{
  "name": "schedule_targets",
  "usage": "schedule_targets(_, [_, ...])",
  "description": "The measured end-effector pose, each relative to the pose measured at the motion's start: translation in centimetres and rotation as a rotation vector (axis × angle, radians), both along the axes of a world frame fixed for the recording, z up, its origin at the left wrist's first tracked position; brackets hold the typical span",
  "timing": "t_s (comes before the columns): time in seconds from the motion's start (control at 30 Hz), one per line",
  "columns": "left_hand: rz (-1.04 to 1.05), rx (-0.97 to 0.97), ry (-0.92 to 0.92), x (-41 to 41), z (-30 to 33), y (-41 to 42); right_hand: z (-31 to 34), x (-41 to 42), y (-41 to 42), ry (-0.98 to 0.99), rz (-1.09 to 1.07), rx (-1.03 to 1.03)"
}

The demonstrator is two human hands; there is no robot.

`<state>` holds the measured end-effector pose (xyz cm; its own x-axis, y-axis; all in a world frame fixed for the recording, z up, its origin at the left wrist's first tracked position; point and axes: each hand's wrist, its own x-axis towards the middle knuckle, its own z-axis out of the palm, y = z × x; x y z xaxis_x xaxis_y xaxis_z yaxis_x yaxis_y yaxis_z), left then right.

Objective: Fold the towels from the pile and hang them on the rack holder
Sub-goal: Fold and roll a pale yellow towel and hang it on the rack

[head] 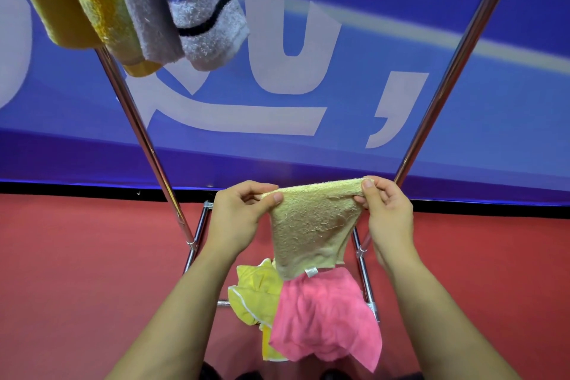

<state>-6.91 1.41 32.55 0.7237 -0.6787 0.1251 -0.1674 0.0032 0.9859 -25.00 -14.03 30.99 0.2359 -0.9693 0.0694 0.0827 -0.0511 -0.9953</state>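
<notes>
I hold a frayed beige towel (311,225) up by its top edge, and it hangs down with a small white tag at the bottom. My left hand (237,216) pinches its left corner and my right hand (388,213) pinches its right corner. Below it, on the floor, lies the pile: a pink towel (327,315) on top of a yellow towel (256,296). At the top left, several folded towels hang from the rack: a mustard one (46,0), a yellow one (101,6), a grey one (145,6) and a white striped one (206,9).
The rack's chrome poles slant up on the left (138,123) and on the right (450,77), with its base bars (365,281) around the pile. A blue banner with white letters (308,102) stands behind. The floor (77,271) is red.
</notes>
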Motion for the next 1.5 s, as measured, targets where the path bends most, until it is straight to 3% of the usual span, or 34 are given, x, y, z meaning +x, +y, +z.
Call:
schedule_targets(0.3, [-0.163,0.147,-0.223,0.2,-0.7,0.4,-0.9,-0.2,-0.5,-0.027,0.016,0.091])
schedule_targets(0.53, [-0.652,0.501,-0.716,-2.1,-0.1,0.7,-1.7,-0.4,-0.3,0.107,0.023,0.063])
schedule_targets(0.63, [-0.762,0.640,-0.773,-3.4,0.0,0.4,-1.7,-0.4,-0.1,0.181,0.045,0.023])
schedule_targets(0.77, [-0.836,0.750,-0.699,-4.4,-0.3,-0.1,-1.5,-0.3,0.2,0.227,0.090,-0.005])
schedule_targets(0.93, [-0.758,0.794,-0.574,-4.1,-0.7,-0.8,-1.4,-0.5,0.4,0.264,0.121,-0.033])
schedule_targets(1.23, [-0.522,0.590,-0.055,-2.6,-1.7,-1.6,-1.1,-0.2,0.9,0.267,0.330,0.000])
schedule_targets(1.5, [-0.462,0.415,0.193,-2.5,-0.8,-0.9,-1.3,0.2,2.0,0.233,0.626,0.015])
